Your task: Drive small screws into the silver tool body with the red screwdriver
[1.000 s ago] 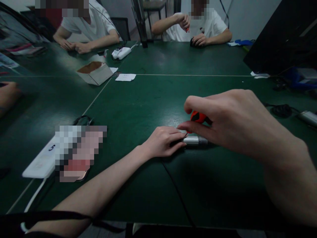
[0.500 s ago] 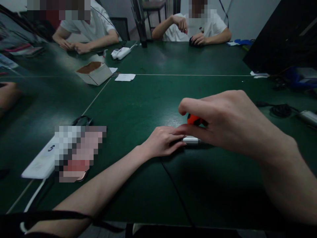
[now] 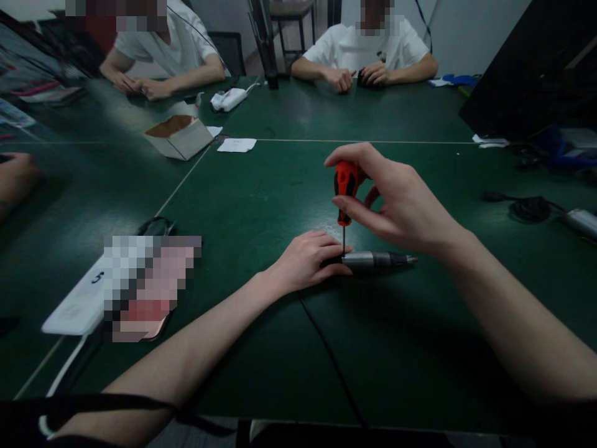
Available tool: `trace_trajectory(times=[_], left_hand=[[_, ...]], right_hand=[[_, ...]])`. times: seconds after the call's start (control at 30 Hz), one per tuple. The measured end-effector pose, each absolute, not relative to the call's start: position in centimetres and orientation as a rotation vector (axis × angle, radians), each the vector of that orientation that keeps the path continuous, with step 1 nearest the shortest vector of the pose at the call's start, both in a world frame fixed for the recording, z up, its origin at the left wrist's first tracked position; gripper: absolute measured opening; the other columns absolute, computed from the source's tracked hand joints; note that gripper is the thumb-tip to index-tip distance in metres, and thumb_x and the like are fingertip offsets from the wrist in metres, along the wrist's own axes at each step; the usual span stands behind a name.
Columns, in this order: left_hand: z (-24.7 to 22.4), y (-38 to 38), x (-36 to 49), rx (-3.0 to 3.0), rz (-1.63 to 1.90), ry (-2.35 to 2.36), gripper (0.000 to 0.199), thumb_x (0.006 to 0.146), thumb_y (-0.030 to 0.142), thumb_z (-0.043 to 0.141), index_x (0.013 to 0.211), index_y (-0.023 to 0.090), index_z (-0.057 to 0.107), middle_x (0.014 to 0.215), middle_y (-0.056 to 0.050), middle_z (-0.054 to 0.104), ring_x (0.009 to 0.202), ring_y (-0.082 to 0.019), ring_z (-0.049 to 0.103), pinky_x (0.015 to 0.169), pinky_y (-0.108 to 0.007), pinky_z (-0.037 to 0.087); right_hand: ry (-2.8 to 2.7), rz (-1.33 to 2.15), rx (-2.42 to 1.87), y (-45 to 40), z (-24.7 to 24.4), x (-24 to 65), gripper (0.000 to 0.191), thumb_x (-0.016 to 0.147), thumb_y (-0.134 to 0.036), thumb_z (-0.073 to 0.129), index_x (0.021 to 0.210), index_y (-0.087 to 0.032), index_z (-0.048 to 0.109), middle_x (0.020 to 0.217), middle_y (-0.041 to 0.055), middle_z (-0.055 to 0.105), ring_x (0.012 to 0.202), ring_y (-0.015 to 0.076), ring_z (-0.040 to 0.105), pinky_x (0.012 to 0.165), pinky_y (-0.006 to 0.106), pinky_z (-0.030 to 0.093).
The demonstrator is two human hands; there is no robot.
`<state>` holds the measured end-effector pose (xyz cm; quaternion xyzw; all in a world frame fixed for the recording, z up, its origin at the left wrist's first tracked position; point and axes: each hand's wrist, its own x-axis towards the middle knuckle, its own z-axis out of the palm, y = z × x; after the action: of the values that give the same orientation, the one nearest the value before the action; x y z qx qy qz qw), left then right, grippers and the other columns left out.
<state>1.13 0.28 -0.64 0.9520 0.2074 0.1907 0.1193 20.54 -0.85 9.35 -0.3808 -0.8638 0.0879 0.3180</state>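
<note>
My left hand point(image 3: 317, 258) lies low on the table, thumb and fingers closed round the rear end of a silver-and-black rotary tool handpiece point(image 3: 361, 261). Its narrow tip points right, and a black cord point(image 3: 329, 345) runs from under my hand towards the table's near edge. Above it, my right hand point(image 3: 387, 199) grips a small orange-and-black screwdriver point(image 3: 345, 180) by the handle. The screwdriver stands upright, its thin shaft meeting the handpiece just beside my left fingertips. Where the tip seats is too small to make out.
At left lie a white power strip point(image 3: 77, 302) and a partly blurred phone point(image 3: 161, 323). Further back are an open cardboard box point(image 3: 184, 140), a paper slip point(image 3: 237, 145) and a white adapter point(image 3: 228, 99). A coiled black cable point(image 3: 529, 206) lies at right. Two people sit opposite; another hand point(image 3: 16, 177) shows at far left.
My right hand has risen and turned the screwdriver from mostly hidden to upright on the handpiece, uncovering its tip. My left hand stays nearly still. The person opposite has lowered a hand to the table.
</note>
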Motion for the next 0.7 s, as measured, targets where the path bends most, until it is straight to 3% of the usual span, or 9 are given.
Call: trace_trajectory(times=[0.1,0.17,0.3,0.5,0.7], left_hand=[[-0.4,0.2,1.1,2.795,0.514,0.612,0.058,0.08,0.062,0.063,0.113,0.013,0.066,0.095,-0.01,0.066,0.088,-0.024,0.06,0.076,-0.034,0.046],[-0.3,0.1,1.1,2.809,0.473,0.64,0.064,0.073,0.063,0.069,0.114,0.014,0.065,0.096,-0.009,0.065,0.088,-0.024,0.059,0.076,-0.034,0.045],[-0.3,0.2,1.2,2.844,0.443,0.684,0.054,0.078,0.054,0.07,0.114,0.015,0.065,0.095,-0.008,0.062,0.086,-0.023,0.057,0.073,-0.033,0.044],[-0.8,0.3,1.1,2.879,0.524,0.66,0.052,0.08,0.054,0.068,0.109,0.01,0.065,0.087,-0.008,0.062,0.079,-0.022,0.058,0.067,-0.03,0.044],[-1.0,0.4,1.0,2.816,0.628,0.634,0.045,0.082,0.053,0.066,0.095,0.01,0.065,0.082,-0.008,0.066,0.076,-0.02,0.062,0.068,-0.029,0.046]], right_hand=[[-2.169,0.255,-1.018,-0.5,8.6,20.4,0.037,0.091,-0.027,0.054,0.127,-0.019,0.045,0.115,0.0072,0.056,0.093,0.0183,0.058,0.075,0.032,0.051],[-2.116,0.253,-1.045,-0.2,8.0,20.4,0.04,0.089,-0.035,0.058,0.125,-0.02,0.046,0.113,0.0068,0.057,0.09,0.0188,0.058,0.074,0.033,0.052],[-2.048,0.253,-1.075,0.3,7.2,20.6,0.043,0.086,-0.045,0.062,0.12,-0.022,0.048,0.109,0.0065,0.058,0.088,0.0205,0.059,0.071,0.034,0.053],[-1.998,0.318,-1.092,0.8,6.7,20.6,0.05,0.087,-0.032,0.061,0.13,-0.024,0.038,0.104,0.0041,0.059,0.082,0.0183,0.059,0.062,0.03,0.052],[-1.939,0.372,-1.082,1.0,6.3,20.7,0.041,0.087,-0.024,0.054,0.123,-0.024,0.033,0.094,0.0023,0.058,0.079,0.0176,0.06,0.058,0.028,0.05]])
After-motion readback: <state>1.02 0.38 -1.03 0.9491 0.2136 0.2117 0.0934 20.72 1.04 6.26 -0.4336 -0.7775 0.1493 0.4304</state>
